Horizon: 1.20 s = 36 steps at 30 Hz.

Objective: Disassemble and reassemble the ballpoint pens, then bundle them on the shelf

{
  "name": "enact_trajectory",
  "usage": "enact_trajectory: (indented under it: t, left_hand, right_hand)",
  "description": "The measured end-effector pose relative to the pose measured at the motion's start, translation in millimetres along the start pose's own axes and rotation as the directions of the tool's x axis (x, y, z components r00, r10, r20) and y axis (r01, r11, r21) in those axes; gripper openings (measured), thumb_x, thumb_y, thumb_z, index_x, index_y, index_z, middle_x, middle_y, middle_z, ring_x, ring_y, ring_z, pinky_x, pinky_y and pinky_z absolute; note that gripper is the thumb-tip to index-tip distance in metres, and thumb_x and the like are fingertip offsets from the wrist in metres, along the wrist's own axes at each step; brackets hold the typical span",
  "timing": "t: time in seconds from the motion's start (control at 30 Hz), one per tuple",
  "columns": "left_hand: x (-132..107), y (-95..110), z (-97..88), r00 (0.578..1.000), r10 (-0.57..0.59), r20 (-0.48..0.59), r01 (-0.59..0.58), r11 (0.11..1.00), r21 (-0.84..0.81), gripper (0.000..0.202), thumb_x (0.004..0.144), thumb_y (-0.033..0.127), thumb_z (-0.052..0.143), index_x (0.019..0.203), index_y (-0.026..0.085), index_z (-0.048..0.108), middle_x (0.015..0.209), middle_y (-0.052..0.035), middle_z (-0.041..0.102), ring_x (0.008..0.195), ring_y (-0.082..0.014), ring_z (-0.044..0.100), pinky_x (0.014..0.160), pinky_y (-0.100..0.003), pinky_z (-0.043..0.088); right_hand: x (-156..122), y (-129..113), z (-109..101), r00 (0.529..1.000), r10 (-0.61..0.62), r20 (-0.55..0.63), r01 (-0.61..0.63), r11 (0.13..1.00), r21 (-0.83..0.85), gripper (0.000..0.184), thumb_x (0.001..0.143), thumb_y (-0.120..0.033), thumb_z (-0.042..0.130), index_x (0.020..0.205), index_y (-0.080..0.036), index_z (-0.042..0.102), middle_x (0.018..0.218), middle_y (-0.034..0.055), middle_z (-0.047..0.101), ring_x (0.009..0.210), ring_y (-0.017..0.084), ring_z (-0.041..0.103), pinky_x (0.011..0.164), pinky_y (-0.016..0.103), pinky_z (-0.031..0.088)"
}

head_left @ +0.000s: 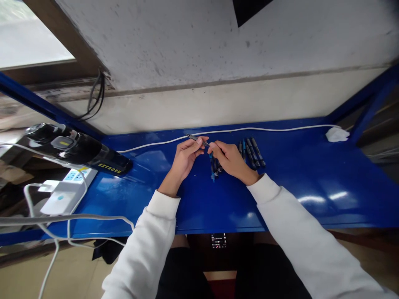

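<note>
Now, over that glossy blue table (299, 166), your left hand (183, 158) and right hand (230, 158), near a bunch of pens (213, 168), pinch one dark pen (192, 136) between them; should either grip slacken, it could slip, drop and roll.

I see the blue worktop (215, 207) is smooth and very shiny. The black bottle (90, 153) looks glossy too. The pens (258, 152) look like smooth plastic, the sleeves (146, 245) like soft, dull cloth. The wall (199, 50) looks rough.
</note>
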<state>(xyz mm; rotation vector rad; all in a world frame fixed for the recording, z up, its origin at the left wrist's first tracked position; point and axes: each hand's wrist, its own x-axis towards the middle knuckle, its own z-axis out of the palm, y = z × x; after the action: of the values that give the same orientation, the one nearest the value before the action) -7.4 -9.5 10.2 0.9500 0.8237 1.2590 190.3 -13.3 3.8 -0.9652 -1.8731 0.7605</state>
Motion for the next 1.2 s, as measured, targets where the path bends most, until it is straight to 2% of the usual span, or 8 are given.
enact_trajectory:
  t: [0.17, 0.3, 0.37, 0.53, 0.77, 0.9, 1.03, 1.2]
  left_hand:
    - [0.6, -0.8, -0.3, 0.999, 0.033, -0.031, -0.034, 0.999, -0.004, 0.032, 0.085, 0.049, 0.099, 0.097, 0.022, 0.09, 0.112, -0.0077, 0.081, 0.091, -0.0165, 0.071, 0.08, -0.03, 0.056]
    - [0.2, 0.4, -0.7, 0.999, 0.027, -0.02, -0.027, 1.0, -0.01, 0.032, 0.084, 0.048, 0.099, 0.096, 0.02, 0.09, 0.106, -0.0078, 0.08, 0.088, -0.0153, 0.068, 0.079, -0.028, 0.056]
    - [0.1, 0.7, -0.7, 1.0, 0.025, -0.01, -0.025, 1.0, -0.012, 0.033, 0.085, 0.048, 0.099, 0.098, 0.02, 0.09, 0.103, -0.0077, 0.079, 0.088, -0.0155, 0.068, 0.078, -0.028, 0.056]
    - [0.7, 0.7, -0.5, 0.999, 0.029, -0.015, -0.029, 0.999, -0.032, 0.034, 0.085, 0.047, 0.099, 0.105, 0.02, 0.091, 0.099, -0.0063, 0.076, 0.089, -0.015, 0.067, 0.078, -0.026, 0.056]
    - [0.1, 1.7, -1.3, 0.999, 0.04, -0.026, -0.041, 0.999, -0.032, 0.031, 0.085, 0.047, 0.099, 0.09, 0.019, 0.088, 0.111, -0.0089, 0.079, 0.09, -0.0153, 0.068, 0.078, -0.027, 0.057]
    - [1.7, -0.4, -2.5, 0.999, 0.048, -0.014, -0.049, 0.999, -0.012, 0.033, 0.086, 0.05, 0.097, 0.095, 0.019, 0.089, 0.109, -0.0095, 0.079, 0.089, -0.016, 0.068, 0.078, -0.028, 0.057]
    - [3.1, -1.9, -3.5, 0.998, 0.06, -0.008, -0.06, 0.998, -0.017, 0.034, 0.087, 0.051, 0.097, 0.1, 0.02, 0.091, 0.108, -0.0088, 0.077, 0.089, -0.0156, 0.066, 0.077, -0.027, 0.058]
    - [1.3, -0.1, -3.7, 0.997, 0.069, 0.036, -0.07, 0.997, 0.016, 0.035, 0.09, 0.051, 0.095, 0.106, 0.02, 0.092, 0.101, -0.0082, 0.076, 0.09, -0.0166, 0.067, 0.078, -0.029, 0.058]
  right_hand:
    - [0.5, -4.6, -1.0, 0.998, 0.017, -0.059, -0.015, 0.999, 0.044, 0.038, 0.11, -0.061, 0.068, 0.102, -0.025, 0.063, 0.078, -0.0029, 0.064, 0.064, 0.017, 0.055, 0.064, 0.032, 0.042]
    - [1.0, -3.5, -1.1, 0.999, 0.004, -0.036, -0.004, 1.0, 0.001, 0.049, 0.117, -0.062, 0.054, 0.087, -0.024, 0.061, 0.073, -0.0012, 0.063, 0.064, 0.017, 0.054, 0.067, 0.033, 0.042]
    - [0.9, -1.6, -0.1, 0.999, 0.004, -0.035, -0.004, 1.0, 0.007, 0.049, 0.118, -0.061, 0.05, 0.09, -0.024, 0.065, 0.073, -0.0007, 0.064, 0.065, 0.017, 0.056, 0.067, 0.033, 0.043]
    - [0.8, 1.0, 1.4, 0.994, 0.022, -0.111, -0.017, 0.999, 0.047, 0.033, 0.108, -0.058, 0.072, 0.107, -0.025, 0.066, 0.085, -0.0012, 0.068, 0.069, 0.017, 0.06, 0.067, 0.032, 0.044]
    - [1.2, -2.9, 0.0, 0.999, 0.039, -0.004, -0.039, 0.998, 0.05, 0.043, 0.115, -0.058, 0.059, 0.091, -0.024, 0.065, 0.074, -0.0022, 0.064, 0.065, 0.016, 0.055, 0.067, 0.032, 0.039]
    - [1.4, -5.0, -0.4, 0.995, 0.095, 0.017, -0.096, 0.987, 0.129, 0.05, 0.113, -0.065, 0.06, 0.088, -0.023, 0.069, 0.072, -0.0024, 0.059, 0.065, 0.015, 0.051, 0.065, 0.031, 0.036]
    - [3.3, -5.7, 0.1, 0.976, 0.202, 0.076, -0.216, 0.911, 0.351, 0.058, 0.107, -0.074, 0.065, 0.084, -0.022, 0.073, 0.064, -0.0038, 0.052, 0.057, 0.013, 0.043, 0.057, 0.03, 0.032]
    - [6.0, -3.4, 0.5, 0.929, 0.293, 0.225, -0.37, 0.726, 0.58, 0.06, 0.102, -0.076, 0.072, 0.078, -0.021, 0.075, 0.051, -0.0071, 0.042, 0.047, 0.01, 0.032, 0.05, 0.029, 0.028]
